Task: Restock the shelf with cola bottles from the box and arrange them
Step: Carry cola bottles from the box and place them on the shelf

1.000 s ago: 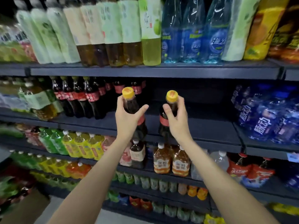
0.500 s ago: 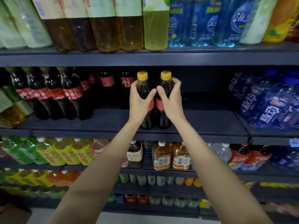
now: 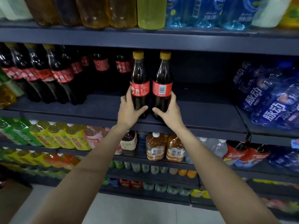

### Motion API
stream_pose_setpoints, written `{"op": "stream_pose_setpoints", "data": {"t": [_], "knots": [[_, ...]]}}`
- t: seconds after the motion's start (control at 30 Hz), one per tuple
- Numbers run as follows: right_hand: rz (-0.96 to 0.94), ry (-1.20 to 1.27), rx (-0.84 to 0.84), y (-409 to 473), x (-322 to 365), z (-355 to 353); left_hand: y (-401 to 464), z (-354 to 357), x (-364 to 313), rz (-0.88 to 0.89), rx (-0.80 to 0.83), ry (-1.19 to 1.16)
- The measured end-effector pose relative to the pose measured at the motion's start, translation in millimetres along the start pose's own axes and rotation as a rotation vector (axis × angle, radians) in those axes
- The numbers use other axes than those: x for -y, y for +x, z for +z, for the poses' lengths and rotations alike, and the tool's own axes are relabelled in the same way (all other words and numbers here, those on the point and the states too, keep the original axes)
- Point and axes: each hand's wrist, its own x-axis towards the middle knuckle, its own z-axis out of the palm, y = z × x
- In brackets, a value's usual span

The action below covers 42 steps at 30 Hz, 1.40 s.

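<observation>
Two cola bottles with yellow caps and red labels stand upright side by side on the dark middle shelf (image 3: 202, 113). My left hand (image 3: 129, 110) wraps the lower body of the left cola bottle (image 3: 139, 75). My right hand (image 3: 169, 110) wraps the lower body of the right cola bottle (image 3: 162, 75), whose barcode faces me. Their bases rest near the shelf's front edge. More cola bottles (image 3: 61, 75) fill the same shelf to the left and further back.
To the right of the held bottles the shelf is bare up to the blue drink bottles (image 3: 267, 97). The shelf above carries large tea and water bottles (image 3: 123, 12). Lower shelves hold juice and tea bottles (image 3: 174, 147). A brown cardboard box corner (image 3: 11, 201) sits on the floor at lower left.
Both hands slid down from the bottles' necks to their lower bodies. The bottles now stand on the shelf close together, and the view has moved closer.
</observation>
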Motion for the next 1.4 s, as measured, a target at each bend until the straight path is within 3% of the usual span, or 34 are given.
{"op": "stream_pose_setpoints", "data": {"t": [0.33,0.53,0.67,0.9,1.17,1.3,1.4], "knots": [[-0.140,-0.186,-0.086,42,-32,-7,40,34,-3,0.060,-0.202,0.143],[-0.112,-0.258,-0.206,99,-50,-16,91,65,-9,0.039,-0.276,0.208],[-0.048,-0.309,-0.240,133,-60,-19,129,88,-11,-0.030,-0.224,0.287],[-0.084,-0.381,-0.221,174,-74,-19,168,97,-4,0.020,-0.214,0.446],[0.042,-0.092,-0.096,191,-77,-8,176,97,4,0.012,-0.145,0.174],[0.189,-0.375,0.005,181,-61,-26,163,87,-6,-0.082,-0.006,0.052],[0.138,-0.638,-0.027,153,-39,-40,153,68,-21,-0.216,0.196,0.174]]}}
